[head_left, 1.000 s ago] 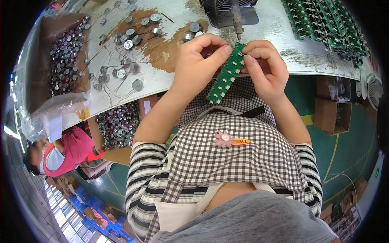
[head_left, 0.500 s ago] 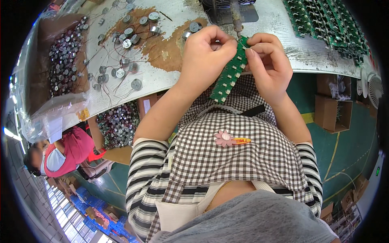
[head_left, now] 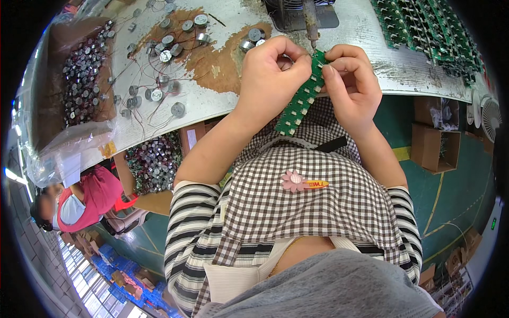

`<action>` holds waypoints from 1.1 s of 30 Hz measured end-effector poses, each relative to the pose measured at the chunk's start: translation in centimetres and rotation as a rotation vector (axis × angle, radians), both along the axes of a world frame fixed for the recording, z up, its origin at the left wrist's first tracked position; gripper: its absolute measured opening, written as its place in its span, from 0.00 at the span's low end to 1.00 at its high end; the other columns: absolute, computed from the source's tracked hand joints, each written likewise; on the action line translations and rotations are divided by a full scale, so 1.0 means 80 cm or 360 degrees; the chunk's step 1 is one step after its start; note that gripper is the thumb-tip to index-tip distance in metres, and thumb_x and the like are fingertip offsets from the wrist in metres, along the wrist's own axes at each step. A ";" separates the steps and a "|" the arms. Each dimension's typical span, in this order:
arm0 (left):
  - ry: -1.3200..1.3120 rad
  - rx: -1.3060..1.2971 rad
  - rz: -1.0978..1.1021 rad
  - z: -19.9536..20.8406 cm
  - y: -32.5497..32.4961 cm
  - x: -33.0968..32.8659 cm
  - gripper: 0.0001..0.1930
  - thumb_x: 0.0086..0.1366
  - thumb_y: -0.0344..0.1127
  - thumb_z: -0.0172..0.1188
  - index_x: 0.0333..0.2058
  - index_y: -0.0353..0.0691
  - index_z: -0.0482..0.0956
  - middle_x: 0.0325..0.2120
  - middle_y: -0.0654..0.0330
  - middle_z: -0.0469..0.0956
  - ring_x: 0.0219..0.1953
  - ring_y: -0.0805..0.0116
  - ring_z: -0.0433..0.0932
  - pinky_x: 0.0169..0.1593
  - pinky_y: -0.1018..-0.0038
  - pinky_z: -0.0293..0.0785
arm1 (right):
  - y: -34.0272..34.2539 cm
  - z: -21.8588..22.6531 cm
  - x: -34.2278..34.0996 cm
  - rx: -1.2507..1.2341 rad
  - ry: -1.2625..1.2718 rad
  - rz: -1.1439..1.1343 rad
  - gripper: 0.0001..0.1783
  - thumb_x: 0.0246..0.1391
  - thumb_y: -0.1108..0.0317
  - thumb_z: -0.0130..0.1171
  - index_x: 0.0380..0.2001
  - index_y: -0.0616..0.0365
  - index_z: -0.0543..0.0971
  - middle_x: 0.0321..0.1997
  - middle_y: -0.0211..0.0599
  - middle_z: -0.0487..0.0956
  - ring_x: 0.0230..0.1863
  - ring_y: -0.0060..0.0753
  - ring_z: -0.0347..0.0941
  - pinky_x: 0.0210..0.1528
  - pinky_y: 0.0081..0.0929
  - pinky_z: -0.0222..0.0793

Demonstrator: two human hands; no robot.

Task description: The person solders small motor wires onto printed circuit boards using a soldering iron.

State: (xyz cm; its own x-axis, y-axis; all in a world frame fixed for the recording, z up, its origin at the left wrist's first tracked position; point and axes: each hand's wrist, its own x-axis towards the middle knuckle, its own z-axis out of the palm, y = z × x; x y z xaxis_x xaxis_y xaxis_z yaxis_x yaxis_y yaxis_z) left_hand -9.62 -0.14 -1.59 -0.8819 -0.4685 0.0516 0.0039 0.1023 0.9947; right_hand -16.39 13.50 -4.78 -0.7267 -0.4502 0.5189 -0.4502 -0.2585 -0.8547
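Board [head_left: 298, 108] up between both hands, slanted, top end right by the iron [head_left: 310, 24] tip. Left hand [head_left: 273, 79] pinched at its upper left edge, right hand [head_left: 355, 87] bent-fingered at its right edge (can't tell which grips it). Wired cans [head_left: 165, 55] lie left.

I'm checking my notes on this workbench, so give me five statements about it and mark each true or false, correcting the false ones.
1. The green circuit board is between the left hand and the right hand. True.
2. The box at the left of the table is full of oranges. False: that cardboard box holds small round metal parts.
3. The soldering iron points down toward the board's upper end. True.
4. The apron is plain red. False: it is checked, dark and white.
5. More green boards lie at the table's right. True.
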 end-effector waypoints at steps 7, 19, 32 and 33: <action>-0.0035 -0.0106 -0.0277 0.001 -0.018 0.000 0.05 0.57 0.27 0.61 0.30 0.32 0.76 0.30 0.63 0.78 0.31 0.80 0.74 0.36 0.83 0.71 | -0.003 0.003 0.000 0.0067 0.0023 -0.0113 0.04 0.50 0.81 0.59 0.30 0.67 0.74 0.39 0.39 0.75 0.29 0.18 0.74 0.28 0.14 0.74; -0.0069 -0.0108 -0.0226 0.009 -0.018 -0.007 0.04 0.56 0.27 0.62 0.29 0.33 0.77 0.24 0.67 0.77 0.27 0.83 0.72 0.32 0.84 0.69 | -0.006 0.010 -0.006 0.0081 0.0126 -0.0125 0.04 0.50 0.81 0.59 0.29 0.67 0.74 0.37 0.38 0.75 0.29 0.19 0.74 0.28 0.14 0.74; 0.0493 -0.1786 0.0298 0.010 -0.051 0.016 0.15 0.48 0.34 0.67 0.37 0.37 0.78 0.45 0.52 0.73 0.42 0.57 0.74 0.45 0.64 0.68 | -0.002 -0.003 -0.002 -0.0020 -0.0133 -0.0016 0.05 0.51 0.83 0.57 0.31 0.67 0.71 0.43 0.39 0.71 0.33 0.19 0.73 0.28 0.14 0.76; 0.0494 -0.1807 0.0320 0.010 -0.058 0.029 0.18 0.50 0.33 0.65 0.41 0.42 0.79 0.50 0.54 0.71 0.53 0.55 0.67 0.53 0.61 0.59 | 0.000 -0.003 -0.006 -0.0023 -0.0129 -0.0017 0.05 0.51 0.83 0.57 0.31 0.67 0.71 0.43 0.39 0.71 0.33 0.19 0.73 0.28 0.14 0.76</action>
